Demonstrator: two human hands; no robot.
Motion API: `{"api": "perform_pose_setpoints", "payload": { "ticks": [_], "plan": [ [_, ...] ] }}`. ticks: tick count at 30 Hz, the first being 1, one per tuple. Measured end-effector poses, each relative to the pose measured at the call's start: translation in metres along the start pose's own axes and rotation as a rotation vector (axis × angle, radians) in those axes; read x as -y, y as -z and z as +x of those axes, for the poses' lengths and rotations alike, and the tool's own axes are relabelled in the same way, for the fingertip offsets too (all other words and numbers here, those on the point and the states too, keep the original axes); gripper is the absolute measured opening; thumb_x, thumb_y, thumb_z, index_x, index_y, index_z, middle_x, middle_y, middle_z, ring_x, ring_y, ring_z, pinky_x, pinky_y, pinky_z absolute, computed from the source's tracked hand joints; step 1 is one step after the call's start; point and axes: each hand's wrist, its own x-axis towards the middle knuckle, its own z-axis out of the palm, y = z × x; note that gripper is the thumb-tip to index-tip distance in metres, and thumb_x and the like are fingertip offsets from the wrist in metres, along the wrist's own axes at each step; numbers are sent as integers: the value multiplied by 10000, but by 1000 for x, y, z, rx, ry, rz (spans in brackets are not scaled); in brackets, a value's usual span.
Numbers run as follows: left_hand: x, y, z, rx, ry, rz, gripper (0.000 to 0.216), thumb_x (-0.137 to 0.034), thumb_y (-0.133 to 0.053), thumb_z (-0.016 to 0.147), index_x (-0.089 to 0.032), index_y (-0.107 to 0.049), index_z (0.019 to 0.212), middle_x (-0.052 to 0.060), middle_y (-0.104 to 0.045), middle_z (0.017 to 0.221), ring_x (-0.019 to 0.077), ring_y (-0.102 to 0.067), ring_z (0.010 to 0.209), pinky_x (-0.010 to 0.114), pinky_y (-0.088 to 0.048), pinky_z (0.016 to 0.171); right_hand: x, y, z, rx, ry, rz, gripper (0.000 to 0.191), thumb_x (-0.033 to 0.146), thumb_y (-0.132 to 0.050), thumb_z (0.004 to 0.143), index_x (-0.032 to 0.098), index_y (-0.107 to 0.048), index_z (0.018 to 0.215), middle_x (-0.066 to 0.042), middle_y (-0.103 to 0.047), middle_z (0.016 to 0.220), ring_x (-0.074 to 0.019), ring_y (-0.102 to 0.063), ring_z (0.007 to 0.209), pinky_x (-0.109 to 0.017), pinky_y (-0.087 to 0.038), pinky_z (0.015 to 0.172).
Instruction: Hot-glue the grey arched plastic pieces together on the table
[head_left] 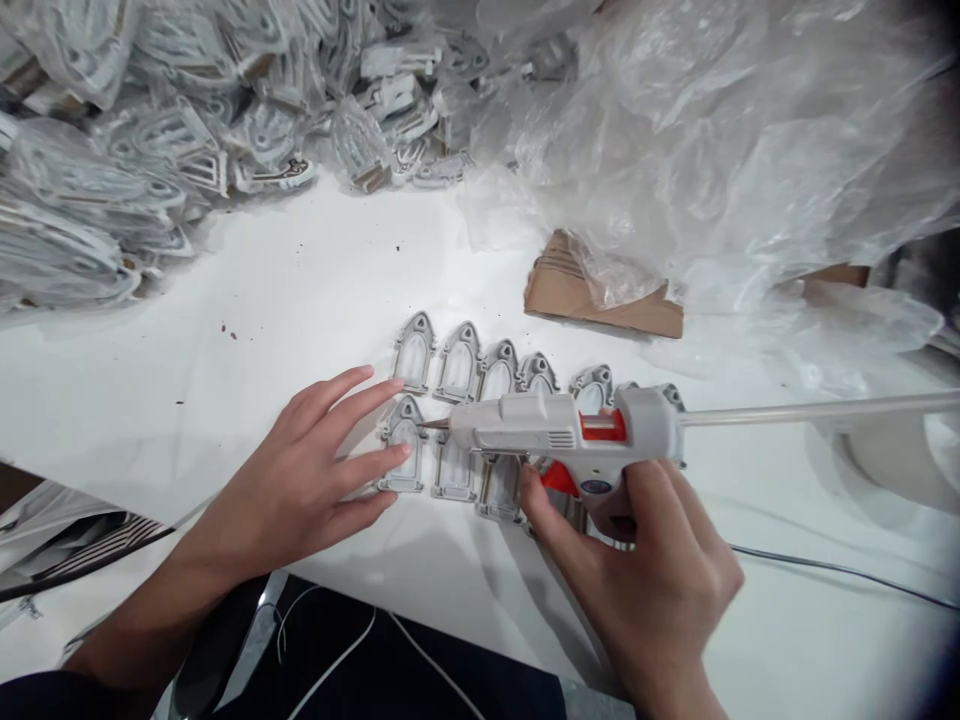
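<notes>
White table (262, 330) stretches beneath the gun (517, 420), clasped in the right hand (652, 570), and left of the gun the left hand (311, 470), fingers spread, touches a frame (405, 430) at the nozzle (437, 424), so a slip of the gun could burn a fingertip

The glue gun (517, 424) is white with a red trigger (559, 480) and a blue badge (596, 487); its glue stick (817, 410) is milky. The arched pieces (414, 355) are grey with paler centres. The desk (315, 270) is white, the cardboard (600, 308) brown, the plastic film (712, 120) whitish clear, a striped item (97, 548) black and white.
</notes>
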Motion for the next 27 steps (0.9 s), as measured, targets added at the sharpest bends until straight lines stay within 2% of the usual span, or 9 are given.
{"api": "perform_pose_setpoints", "payload": {
  "ticks": [6,12,17,27],
  "plan": [
    [0,-2,-1,4,16,-20,232,-226,-680,905,-243,-626,1130,110,-479,1511,370,-398,1437,578,-469,1082,-1,-2,-1,6,5,23,518,258,-777,764,239,-264,700,69,-357,604,-72,-342,515,-241,-301,476],
    [-2,-1,0,-16,-21,-75,207,-163,-637,929,-230,-607,1122,111,-530,1458,332,-420,1423,538,-490,1061,0,-1,0,21,2,16,535,275,-785,775,239,-255,705,66,-354,607,-72,-342,519,-243,-300,480],
    [0,-2,-2,-51,15,-30,233,-219,-695,897,-225,-616,1116,123,-533,1445,351,-433,1411,554,-469,1070,-1,0,1,10,7,28,542,302,-784,782,241,-252,702,69,-337,599,-73,-328,509,-242,-292,471],
    [-4,-7,3,46,-21,-52,220,-226,-661,940,-219,-626,1158,135,-491,1476,331,-380,1436,544,-441,1083,-7,7,-2,23,-6,24,528,270,-786,777,233,-265,698,69,-354,602,-65,-337,520,-240,-292,489]
  ]
}}
